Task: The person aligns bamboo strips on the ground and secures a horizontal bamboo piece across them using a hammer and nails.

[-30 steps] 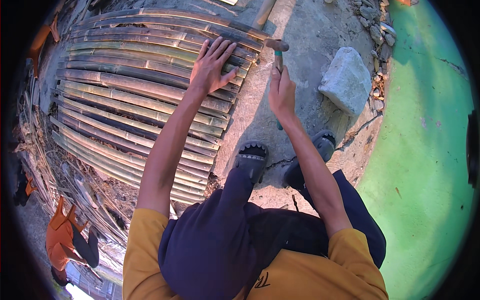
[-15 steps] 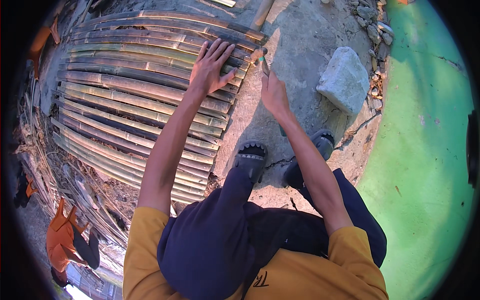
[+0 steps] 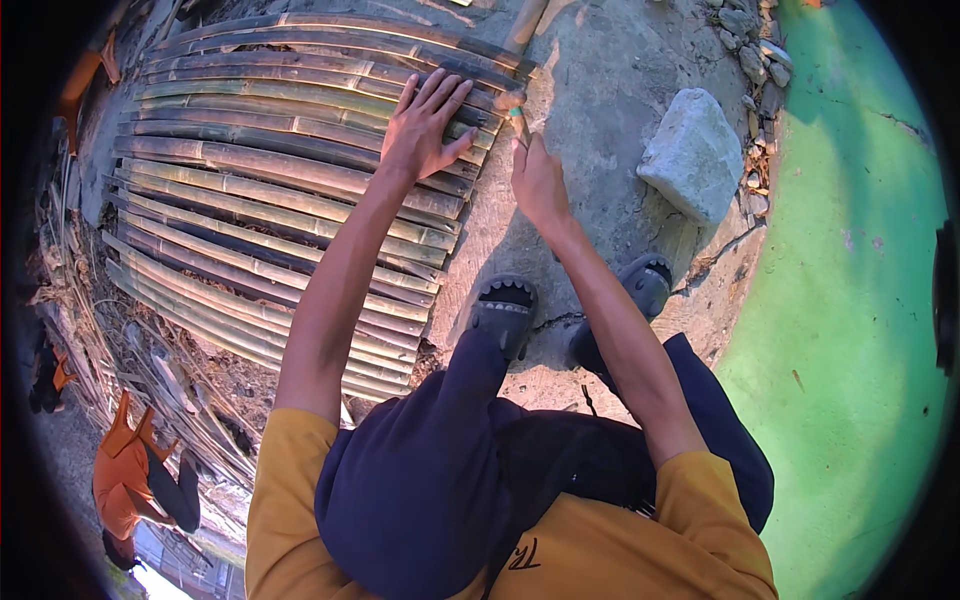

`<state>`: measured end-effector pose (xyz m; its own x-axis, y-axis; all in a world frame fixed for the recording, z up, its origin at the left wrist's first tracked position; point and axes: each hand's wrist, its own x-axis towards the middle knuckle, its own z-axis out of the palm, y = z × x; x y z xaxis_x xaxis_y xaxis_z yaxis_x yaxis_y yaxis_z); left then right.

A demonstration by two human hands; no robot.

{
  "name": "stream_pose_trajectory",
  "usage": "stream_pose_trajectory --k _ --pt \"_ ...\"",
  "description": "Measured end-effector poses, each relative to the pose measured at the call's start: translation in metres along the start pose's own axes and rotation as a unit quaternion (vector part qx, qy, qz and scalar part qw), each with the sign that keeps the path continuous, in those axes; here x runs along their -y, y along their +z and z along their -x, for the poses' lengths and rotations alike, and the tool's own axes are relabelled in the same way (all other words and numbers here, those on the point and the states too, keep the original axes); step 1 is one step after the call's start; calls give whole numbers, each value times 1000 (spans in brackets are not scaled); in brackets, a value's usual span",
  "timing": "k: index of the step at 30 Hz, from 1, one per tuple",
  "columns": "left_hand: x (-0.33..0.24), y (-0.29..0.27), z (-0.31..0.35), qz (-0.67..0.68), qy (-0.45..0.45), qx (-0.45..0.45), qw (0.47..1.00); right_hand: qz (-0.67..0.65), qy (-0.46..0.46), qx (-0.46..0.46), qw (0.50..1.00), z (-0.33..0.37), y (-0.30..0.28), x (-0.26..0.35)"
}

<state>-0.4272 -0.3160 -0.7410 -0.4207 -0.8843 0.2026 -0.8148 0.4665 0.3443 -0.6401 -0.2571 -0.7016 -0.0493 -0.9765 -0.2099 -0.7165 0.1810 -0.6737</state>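
Split bamboo slats [image 3: 270,165] lie side by side on the ground, forming a wide panel. Flat on the slats near their right ends rests my left hand [image 3: 425,125], its fingers spread and the thumb held out. My right hand [image 3: 540,185] is wrapped round the handle of a hammer [image 3: 518,122], which has a green band below the head. The hammer's head is at the slats' right ends, a little to the right of my left fingertips. Whether it touches a slat I cannot tell.
A large pale stone block [image 3: 692,157] sits to the right, with small rubble behind it. Beyond is a green floor [image 3: 840,300]. My shoes [image 3: 503,310] stand close to the panel. At the lower left a person in orange [image 3: 120,490] sits on an orange chair.
The hammer and my right hand have shifted slightly left, and the head is now closer to the slat ends. My left hand stays in place on the bamboo.
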Motion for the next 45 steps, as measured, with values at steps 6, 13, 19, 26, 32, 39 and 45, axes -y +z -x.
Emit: stream_pose_trajectory --k 6,13,19,26,32,39,45 --pt "6 -5 11 -7 -8 18 1000 -106 -35 -73 991 12 6 19" --pt "-1 -3 3 8 -8 20 1000 -35 23 -5 999 2 0 -3" --pt "9 -10 19 3 -16 28 999 -79 34 -6 996 5 -16 18" --pt "3 -5 11 13 -18 25 999 -68 -17 0 998 3 -2 5" --pt "2 -8 13 12 -17 24 999 -5 8 31 999 5 2 7" --pt "-1 -4 3 28 -13 26 999 -41 0 -24 999 -1 -7 -4" --pt "-1 -13 10 -18 0 35 999 -18 -78 -69 994 -71 -138 26"
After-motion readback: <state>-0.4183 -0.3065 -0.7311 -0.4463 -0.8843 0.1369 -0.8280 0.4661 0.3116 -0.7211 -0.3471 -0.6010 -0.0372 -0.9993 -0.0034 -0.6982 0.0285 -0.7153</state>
